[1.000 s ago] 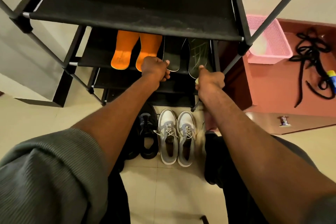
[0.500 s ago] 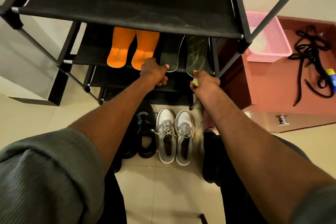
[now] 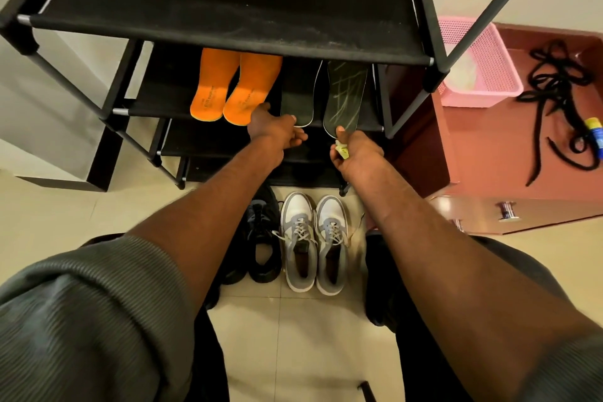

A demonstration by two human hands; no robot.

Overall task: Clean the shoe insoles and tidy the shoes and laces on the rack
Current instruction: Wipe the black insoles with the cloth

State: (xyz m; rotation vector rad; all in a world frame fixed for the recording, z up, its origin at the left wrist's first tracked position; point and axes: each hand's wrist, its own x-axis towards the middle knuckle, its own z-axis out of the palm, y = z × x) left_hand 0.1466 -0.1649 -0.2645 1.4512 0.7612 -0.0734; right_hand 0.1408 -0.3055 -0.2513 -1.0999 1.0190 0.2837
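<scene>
on the black fabric-shelved metal rack [image 3: 228, 23], second tier, i see two dark insoles at twelve o'clock; left hand [image 3: 274, 130] touches the left one [image 3: 298, 95], loosely curled, right hand [image 3: 355, 150] pinches a yellow cloth [image 3: 342, 151]. next, i judge, wiping the streaked insole [image 3: 346, 95].

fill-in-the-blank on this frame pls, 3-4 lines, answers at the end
1. The two insoles on the left of the rack shelf are coloured ____.
2. The grey-and-white sneakers stand on the ____.
3. The small yellowish cloth is held in the person's ____ hand.
4. The black laces lie beside a basket coloured ____.

Answers: orange; floor; right; pink
</scene>
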